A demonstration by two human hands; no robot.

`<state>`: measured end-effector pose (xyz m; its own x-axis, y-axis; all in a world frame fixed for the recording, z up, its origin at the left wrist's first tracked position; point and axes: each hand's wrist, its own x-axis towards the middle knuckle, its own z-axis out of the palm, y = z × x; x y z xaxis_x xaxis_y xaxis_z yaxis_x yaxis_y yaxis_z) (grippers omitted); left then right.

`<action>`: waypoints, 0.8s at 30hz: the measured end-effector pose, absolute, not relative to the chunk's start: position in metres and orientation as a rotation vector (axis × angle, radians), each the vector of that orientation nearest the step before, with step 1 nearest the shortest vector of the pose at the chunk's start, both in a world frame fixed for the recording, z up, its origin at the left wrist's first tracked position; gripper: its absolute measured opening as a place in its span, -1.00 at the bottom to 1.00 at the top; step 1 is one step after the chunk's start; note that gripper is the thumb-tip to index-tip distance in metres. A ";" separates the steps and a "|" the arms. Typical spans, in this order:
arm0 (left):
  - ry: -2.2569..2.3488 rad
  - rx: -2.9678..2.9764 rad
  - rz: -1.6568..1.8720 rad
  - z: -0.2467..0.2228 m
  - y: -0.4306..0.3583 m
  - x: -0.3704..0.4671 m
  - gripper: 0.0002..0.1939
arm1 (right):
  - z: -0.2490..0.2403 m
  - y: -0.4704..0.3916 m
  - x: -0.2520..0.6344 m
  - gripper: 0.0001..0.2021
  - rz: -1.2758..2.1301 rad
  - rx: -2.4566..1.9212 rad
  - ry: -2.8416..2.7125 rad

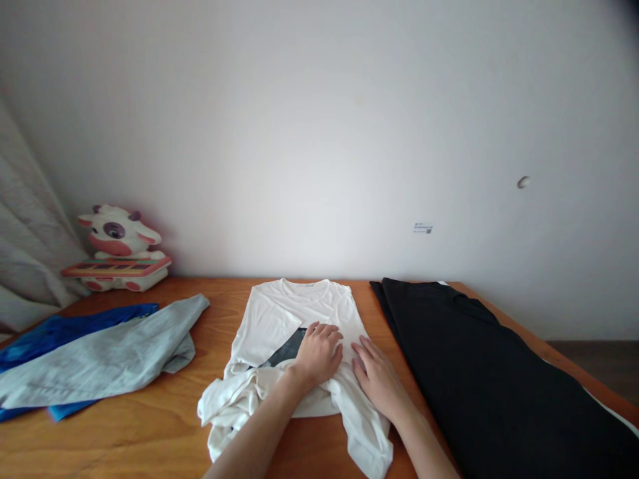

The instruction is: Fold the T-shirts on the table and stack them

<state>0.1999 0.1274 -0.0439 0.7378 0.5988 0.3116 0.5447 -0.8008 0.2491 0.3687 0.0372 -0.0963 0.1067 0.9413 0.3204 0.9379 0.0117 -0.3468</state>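
Note:
A white T-shirt with a dark printed patch lies on the wooden table, its neckline toward the wall. One sleeve is laid inward over the front, and the lower part is bunched and wrinkled. My left hand rests on the middle of the shirt beside the print, fingers slightly bent and holding nothing. Against the shirt's right edge lies my right hand, its fingers stretched out and apart. Cloth below my left hand is partly hidden by the forearm.
Black garments lie spread along the right side of the wooden table. On the left are a light grey garment and a blue garment under it. A cow-shaped toy keyboard stands near the wall and curtain.

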 end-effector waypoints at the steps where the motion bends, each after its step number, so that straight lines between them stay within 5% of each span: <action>1: 0.908 2.793 0.611 -0.035 0.123 0.193 -0.75 | -0.097 0.037 0.369 -0.56 0.008 -1.917 -1.827; 7: 0.724 2.864 0.777 -0.001 0.114 0.096 -0.80 | -0.102 0.039 0.372 -0.59 0.014 -1.862 -1.763; 13: 0.840 2.831 0.850 -0.025 0.121 -0.017 -0.74 | -0.108 0.040 0.376 -0.63 0.008 -1.778 -1.727; 19: 1.008 2.771 0.610 -0.043 0.118 -0.027 -0.51 | -0.106 0.037 0.375 -0.74 -0.091 -1.653 -1.666; 24: 1.138 2.769 0.638 -0.044 0.113 -0.017 -0.61 | -0.091 0.030 0.366 -0.81 -0.244 -1.589 -1.709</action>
<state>-0.0166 0.1126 -0.0437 0.6370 0.6886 0.3465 0.6550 -0.7205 0.2277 0.3656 0.0300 -0.0911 0.0794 0.7644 0.6398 0.9128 0.2023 -0.3549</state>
